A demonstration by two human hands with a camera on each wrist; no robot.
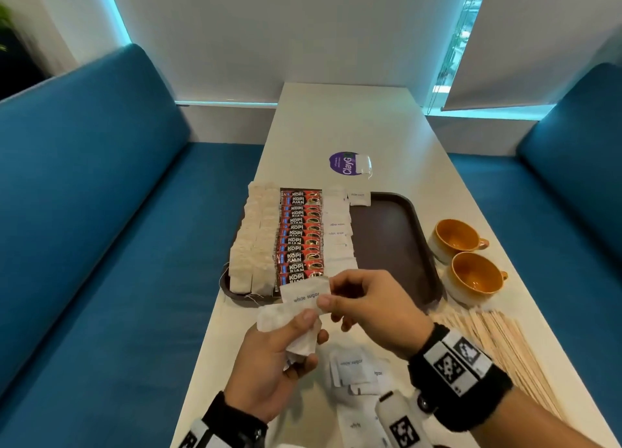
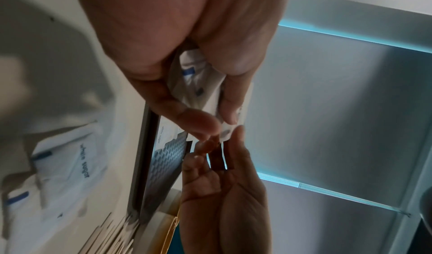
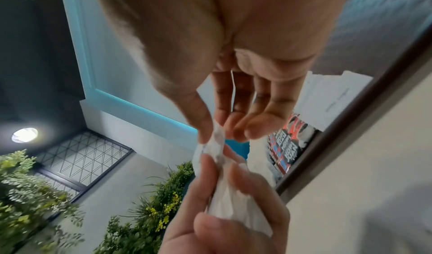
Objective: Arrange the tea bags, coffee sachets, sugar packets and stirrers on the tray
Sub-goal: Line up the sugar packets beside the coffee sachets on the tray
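Observation:
My left hand (image 1: 289, 350) grips a small bunch of white sugar packets (image 1: 296, 333) just above the table's near part. My right hand (image 1: 340, 299) pinches one white sugar packet (image 1: 303, 294) between thumb and forefinger, at the top of that bunch. In front lies the dark brown tray (image 1: 390, 245); it holds rows of tea bags (image 1: 252, 245), red coffee sachets (image 1: 299, 235) and a column of sugar packets (image 1: 338, 232). Loose sugar packets (image 1: 356, 367) lie on the table below my hands. Wooden stirrers (image 1: 498, 343) are piled to the right.
Two orange-lined cups (image 1: 471, 272) stand right of the tray. A purple round sticker (image 1: 345, 163) with a tea bag beside it lies beyond the tray on the white table (image 1: 346, 118). Blue benches (image 1: 84, 195) flank the table on both sides.

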